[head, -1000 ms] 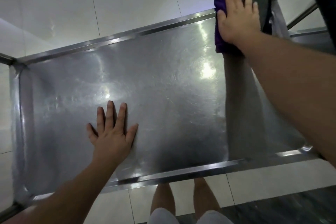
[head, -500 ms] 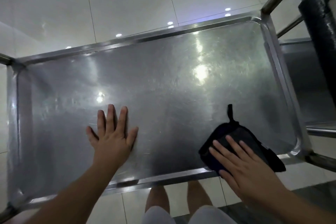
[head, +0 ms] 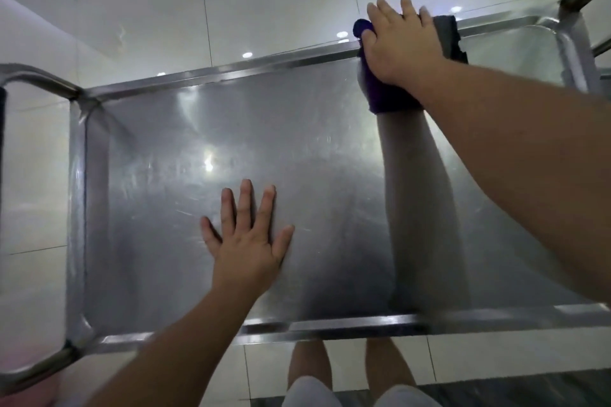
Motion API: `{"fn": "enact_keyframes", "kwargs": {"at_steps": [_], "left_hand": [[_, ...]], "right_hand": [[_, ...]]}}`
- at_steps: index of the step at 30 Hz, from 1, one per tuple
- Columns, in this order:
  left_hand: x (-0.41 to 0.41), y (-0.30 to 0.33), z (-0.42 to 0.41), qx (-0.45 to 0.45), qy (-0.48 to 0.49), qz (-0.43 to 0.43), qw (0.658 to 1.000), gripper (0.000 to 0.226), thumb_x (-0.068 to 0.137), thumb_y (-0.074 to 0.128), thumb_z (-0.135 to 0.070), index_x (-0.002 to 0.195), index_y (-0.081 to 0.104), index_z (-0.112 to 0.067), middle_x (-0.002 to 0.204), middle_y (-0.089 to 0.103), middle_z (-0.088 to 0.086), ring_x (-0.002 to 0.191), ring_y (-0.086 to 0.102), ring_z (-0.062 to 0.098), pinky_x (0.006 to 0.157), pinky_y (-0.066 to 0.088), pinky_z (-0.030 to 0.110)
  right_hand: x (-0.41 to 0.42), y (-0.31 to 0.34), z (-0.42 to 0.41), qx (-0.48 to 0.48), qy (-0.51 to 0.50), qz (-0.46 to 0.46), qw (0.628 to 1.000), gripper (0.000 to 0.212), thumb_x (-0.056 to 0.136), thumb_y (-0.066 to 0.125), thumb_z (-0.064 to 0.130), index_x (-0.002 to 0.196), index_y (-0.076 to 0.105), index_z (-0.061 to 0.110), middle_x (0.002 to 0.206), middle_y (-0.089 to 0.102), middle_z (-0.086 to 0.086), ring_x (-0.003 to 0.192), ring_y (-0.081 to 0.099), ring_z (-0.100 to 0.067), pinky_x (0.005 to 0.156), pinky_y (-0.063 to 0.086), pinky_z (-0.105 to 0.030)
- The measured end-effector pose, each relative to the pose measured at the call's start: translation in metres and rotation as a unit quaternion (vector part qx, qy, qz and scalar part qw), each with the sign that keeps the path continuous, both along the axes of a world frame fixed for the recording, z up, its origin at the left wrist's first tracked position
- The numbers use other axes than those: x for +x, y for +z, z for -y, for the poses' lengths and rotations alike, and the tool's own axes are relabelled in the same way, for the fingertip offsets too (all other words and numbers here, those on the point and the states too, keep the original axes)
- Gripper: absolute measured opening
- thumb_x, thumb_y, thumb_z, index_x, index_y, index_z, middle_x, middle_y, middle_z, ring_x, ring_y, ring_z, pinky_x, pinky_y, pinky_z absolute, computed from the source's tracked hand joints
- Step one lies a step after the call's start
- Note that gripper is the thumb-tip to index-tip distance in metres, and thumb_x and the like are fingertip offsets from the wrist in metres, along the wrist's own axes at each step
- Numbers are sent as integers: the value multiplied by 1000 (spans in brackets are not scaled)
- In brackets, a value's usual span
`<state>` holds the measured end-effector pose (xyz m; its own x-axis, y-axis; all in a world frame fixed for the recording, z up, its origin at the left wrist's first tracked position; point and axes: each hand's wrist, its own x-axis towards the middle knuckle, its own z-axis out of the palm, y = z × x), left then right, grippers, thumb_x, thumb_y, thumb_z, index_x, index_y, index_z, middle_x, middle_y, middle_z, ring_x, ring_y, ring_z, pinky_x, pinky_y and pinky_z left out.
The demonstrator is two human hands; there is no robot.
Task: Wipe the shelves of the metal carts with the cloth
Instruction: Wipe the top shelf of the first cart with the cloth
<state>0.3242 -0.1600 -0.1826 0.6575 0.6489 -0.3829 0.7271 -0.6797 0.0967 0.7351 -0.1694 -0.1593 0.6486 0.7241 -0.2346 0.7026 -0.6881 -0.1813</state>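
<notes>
Right grip (head: 401,43), fingers flat, presses the cloth (head: 385,99) at the shelf (head: 198,129) far rim; left grip (head: 246,243) spread, bracing. Overlap passes, keep even pressure.

Half a second ago the right hand (head: 401,43) pressed the dark cloth (head: 383,96) at the near right of the cart's top shelf (head: 185,129). Now hand and cloth have swept across to the far rim. The view has shifted right, bringing the cart's left-end handle (head: 36,76) into sight.
</notes>
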Motion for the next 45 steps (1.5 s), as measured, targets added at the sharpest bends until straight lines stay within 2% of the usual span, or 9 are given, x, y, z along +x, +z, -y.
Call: {"fn": "enact_keyframes", "kwargs": {"at_steps": [4, 8, 14, 17, 26, 31, 35, 39, 45], "left_hand": [[0, 1, 0, -8, 4, -2, 1000, 72, 99, 9, -78, 159, -19, -51, 167, -35, -12, 152, -36, 19, 119, -18, 64], [1, 3, 0, -20, 7, 4, 1000, 72, 98, 8, -79, 158, -21, -51, 166, -37, -12, 152, -38, 19, 118, -23, 60], [-1, 4, 3, -13, 6, 7, 1000, 72, 98, 6, -80, 160, -17, -50, 168, -32, -11, 154, -34, 20, 117, -24, 53], [-2, 3, 4, -7, 4, 8, 1000, 72, 99, 5, -79, 160, -16, -49, 169, -31, -11, 154, -32, 21, 117, -24, 54], [-2, -3, 4, 9, -13, 23, 1000, 72, 103, 11, -74, 164, -11, -44, 172, -25, -5, 157, -26, 26, 118, -18, 58], [-3, -6, 2, 3, -1, 22, 1000, 70, 103, 10, -74, 163, -12, -46, 171, -26, -7, 156, -27, 26, 119, -16, 65], [-3, -4, 2, -16, 4, 15, 1000, 69, 102, 6, -73, 160, -21, -47, 167, -36, -10, 153, -35, 23, 119, -16, 67], [-4, -2, 1, -21, 11, 18, 1000, 68, 102, 4, -72, 159, -23, -47, 166, -38, -11, 152, -36, 22, 119, -18, 66], [-5, -4, -1, -30, 11, 32, 999, 67, 103, 8, -72, 159, -22, -49, 166, -36, -13, 152, -37, 19, 114, -30, 57]], "right_hand": [[-59, 1, 28, -3, 47, 7, 999, 65, 106, 19, 45, 165, 6, 20, 173, 2, 0, 158, -1, -29, 127, 4, -49], [-169, 8, 132, -12, 130, -40, 991, 64, 107, 22, 47, 165, 11, 24, 172, 6, 4, 159, 1, -23, 127, 9, -48], [-300, 17, 286, -37, 279, -74, 957, 59, 105, 40, 46, 160, 33, 27, 167, 28, 8, 156, 19, -22, 120, 21, -46], [-265, 11, 260, -41, 317, -69, 945, 57, 104, 39, 46, 159, 35, 30, 165, 31, 11, 154, 25, -18, 121, 20, -42], [-96, -6, -8, 8, 83, 6, 996, 61, 107, 20, 44, 165, 10, 26, 172, 7, 7, 158, 1, -24, 127, 3, -46], [-107, -9, -48, 19, 48, 4, 999, 62, 106, 21, 43, 165, 11, 22, 172, 7, 4, 158, 1, -29, 127, 3, -48], [-177, -8, 24, 29, 168, -23, 985, 62, 105, 27, 44, 163, 23, 22, 170, 20, 2, 157, 14, -27, 125, 16, -49], [-264, -4, 141, 10, 177, -56, 982, 61, 107, 29, 45, 164, 17, 26, 171, 13, 6, 158, 3, -20, 126, 13, -47], [-344, 13, 252, -45, 241, -121, 962, 77, 98, 44, 60, 164, 17, 30, 171, 11, 12, 158, 9, -19, 124, 8, -43]]}}
